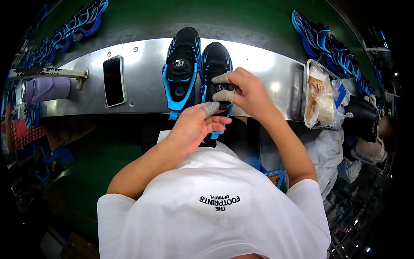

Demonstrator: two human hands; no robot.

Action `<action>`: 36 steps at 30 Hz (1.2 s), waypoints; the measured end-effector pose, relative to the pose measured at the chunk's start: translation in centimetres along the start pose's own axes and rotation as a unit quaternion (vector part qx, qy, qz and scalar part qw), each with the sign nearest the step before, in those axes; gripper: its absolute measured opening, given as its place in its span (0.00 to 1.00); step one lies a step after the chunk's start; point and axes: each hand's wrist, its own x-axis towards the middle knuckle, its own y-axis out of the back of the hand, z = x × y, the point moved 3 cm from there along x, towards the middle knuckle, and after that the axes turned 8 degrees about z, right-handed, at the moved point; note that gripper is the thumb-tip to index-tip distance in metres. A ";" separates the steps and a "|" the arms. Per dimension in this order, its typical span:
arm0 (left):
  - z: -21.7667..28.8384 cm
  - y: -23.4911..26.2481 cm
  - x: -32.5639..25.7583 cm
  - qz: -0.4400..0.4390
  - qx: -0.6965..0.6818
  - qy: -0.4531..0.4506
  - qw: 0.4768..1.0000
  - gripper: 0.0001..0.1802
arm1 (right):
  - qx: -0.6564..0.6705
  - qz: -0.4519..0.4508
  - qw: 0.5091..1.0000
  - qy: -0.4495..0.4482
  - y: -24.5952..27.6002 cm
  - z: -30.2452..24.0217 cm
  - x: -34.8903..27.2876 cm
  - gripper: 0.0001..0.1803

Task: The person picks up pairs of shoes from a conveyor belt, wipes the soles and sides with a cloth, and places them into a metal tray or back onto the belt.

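Two black sneakers with bright blue trim stand side by side on the metal bench edge, toes away from me. The left sneaker [184,52] has a round dial [179,64] on its tongue and a dark disc inside. At the right sneaker [215,57], my right hand [250,93] is closed, wrapped thumb and finger gripping around the dial area, which they partly hide. My left hand [192,127] is at this shoe's heel opening, its grey-wrapped thumb pressed against the tongue and its other fingers curled loosely beside the collar.
A phone [114,81] lies left of the shoes, with a lilac tumbler [51,89] beyond it near a worn metal bar [47,73]. At right, a metal tray [307,99] holds plastic-wrapped items. More blue-black shoes [88,21] line the green surface at far left and right [308,32].
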 end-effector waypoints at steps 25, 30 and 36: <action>-0.2 -0.1 -0.3 0.020 -0.014 0.002 1.000 0.18 | 0.120 0.023 0.992 -0.040 -0.3 2.0 -0.1 0.14; 1.7 0.2 -2.9 0.011 0.133 -0.001 0.991 0.15 | 0.105 0.077 0.987 -0.099 2.4 5.6 -1.5 0.21; 5.9 -3.2 0.3 0.028 0.586 -0.438 0.682 0.14 | 0.065 0.084 0.993 0.047 -2.5 2.6 -2.4 0.39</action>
